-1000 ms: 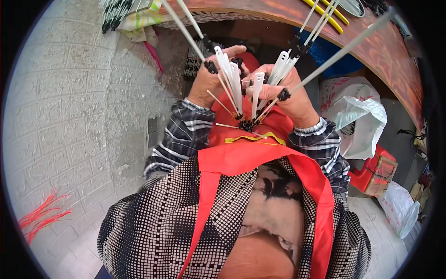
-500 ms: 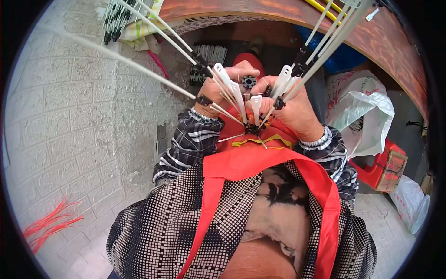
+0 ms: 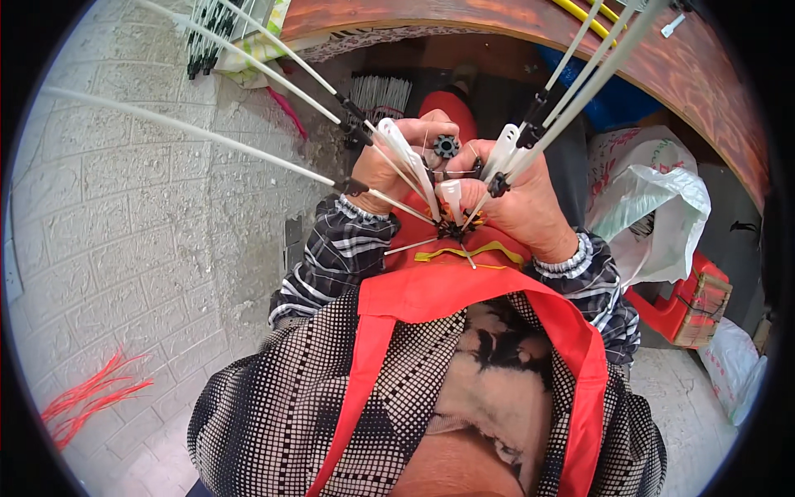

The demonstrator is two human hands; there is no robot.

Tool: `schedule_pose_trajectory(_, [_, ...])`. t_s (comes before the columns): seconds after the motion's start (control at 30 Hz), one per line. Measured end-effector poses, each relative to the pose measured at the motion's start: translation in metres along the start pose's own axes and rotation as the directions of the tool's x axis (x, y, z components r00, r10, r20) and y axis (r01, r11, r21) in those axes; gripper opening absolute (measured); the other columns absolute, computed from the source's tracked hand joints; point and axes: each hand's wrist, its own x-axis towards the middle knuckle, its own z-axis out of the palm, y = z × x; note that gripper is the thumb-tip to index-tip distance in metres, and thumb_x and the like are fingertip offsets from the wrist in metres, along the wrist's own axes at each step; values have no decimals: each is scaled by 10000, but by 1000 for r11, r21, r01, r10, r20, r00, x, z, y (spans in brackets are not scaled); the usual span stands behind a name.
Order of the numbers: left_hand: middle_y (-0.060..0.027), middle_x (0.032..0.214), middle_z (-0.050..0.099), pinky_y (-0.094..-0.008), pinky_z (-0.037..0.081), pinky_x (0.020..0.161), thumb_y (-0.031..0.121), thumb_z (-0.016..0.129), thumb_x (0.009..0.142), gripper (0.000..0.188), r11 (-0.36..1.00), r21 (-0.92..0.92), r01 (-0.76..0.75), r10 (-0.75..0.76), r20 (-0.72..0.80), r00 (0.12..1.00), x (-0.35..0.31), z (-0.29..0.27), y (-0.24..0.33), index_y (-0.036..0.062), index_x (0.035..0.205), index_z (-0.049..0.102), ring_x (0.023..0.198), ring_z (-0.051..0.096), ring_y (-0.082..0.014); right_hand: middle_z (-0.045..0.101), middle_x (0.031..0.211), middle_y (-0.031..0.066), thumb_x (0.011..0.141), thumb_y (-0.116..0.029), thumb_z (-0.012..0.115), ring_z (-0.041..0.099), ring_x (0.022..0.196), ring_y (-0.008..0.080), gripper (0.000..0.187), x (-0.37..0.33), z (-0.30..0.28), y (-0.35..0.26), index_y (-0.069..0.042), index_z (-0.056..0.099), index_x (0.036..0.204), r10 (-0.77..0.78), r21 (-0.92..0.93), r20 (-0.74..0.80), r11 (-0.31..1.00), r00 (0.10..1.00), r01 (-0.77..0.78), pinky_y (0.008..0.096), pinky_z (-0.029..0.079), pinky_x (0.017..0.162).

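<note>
An umbrella frame with long pale ribs (image 3: 199, 131) and black joints fans out in front of me, its inner ends gathered at a dark hub (image 3: 450, 228) over my red apron. White strips with holes, such as one (image 3: 401, 145) on the left, rise among the ribs. My left hand (image 3: 374, 172), fingers closed, holds a small black toothed ring (image 3: 445, 147) at its fingertips. Beside it my right hand (image 3: 532, 203) is closed in a pinch on a thin wire (image 3: 455, 171) that curves below the ring. Ribs and strips partly cover both hands.
A curved wooden table edge (image 3: 464, 18) runs across the top. Bundled ribs (image 3: 207, 37) hang at upper left, with more ribs (image 3: 381, 95) below the table. White plastic bags (image 3: 662, 199) and a red stool (image 3: 658, 315) are at right. Red strands (image 3: 91, 398) lie lower left.
The left-hand ribs have swung slightly down and outward in the view. Both hands stay close together with the same hold, and the toothed ring has barely moved.
</note>
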Motion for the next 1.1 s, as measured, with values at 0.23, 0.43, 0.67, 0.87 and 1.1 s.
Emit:
schedule_pose_trajectory(0.23, [-58, 915, 566, -185, 432, 636, 18, 634, 735, 369, 991, 132, -5, 9, -28, 1000, -2, 5, 2, -57, 1095, 666, 751, 556, -112, 621, 724, 0, 775, -155, 798, 590, 660, 61, 248, 1, 0, -3, 19, 645, 864, 24, -35, 12, 999, 1000, -24, 213, 475, 585])
schedule_pose_trajectory(0.43, [-76, 911, 584, -193, 422, 661, 16, 638, 718, 369, 998, -5, -70, 69, -55, 996, -6, 6, -3, -68, 1076, 673, 781, 545, -121, 623, 727, 1, 788, -100, 763, 601, 666, 61, 176, 2, 0, 1, 19, 648, 849, -34, -150, 16, 988, 999, 36, 207, 481, 594])
schedule_pose_trajectory(0.67, [-142, 927, 578, -330, 468, 802, 328, 689, 805, 439, 991, 107, -81, 80, 10, 997, -10, -4, 1, -6, 1089, 674, 892, 555, -246, 623, 733, 5, 790, -48, 734, 606, 673, 63, 115, 4, 5, 2, 20, 648, 823, 12, -94, -12, 995, 1000, -13, 205, 484, 599])
schedule_pose_trajectory(0.87, [-144, 948, 625, -299, 474, 824, 188, 688, 765, 387, 991, -135, -14, 2, -89, 996, -15, 6, 1, -51, 1069, 672, 892, 581, -208, 623, 735, 5, 788, -39, 734, 604, 675, 63, 110, 7, 6, -1, 16, 645, 824, -8, -152, 4, 988, 1000, 8, 202, 484, 602])
schedule_pose_trajectory(1.1, [-175, 1000, 656, -305, 493, 862, 121, 691, 775, 322, 962, -270, -46, 33, -52, 998, -11, -2, -7, -75, 1030, 678, 941, 611, -227, 629, 740, 7, 780, -37, 744, 601, 675, 64, 117, 7, 7, 2, 4, 646, 828, 8, -111, -11, 994, 1000, -10, 206, 487, 605])
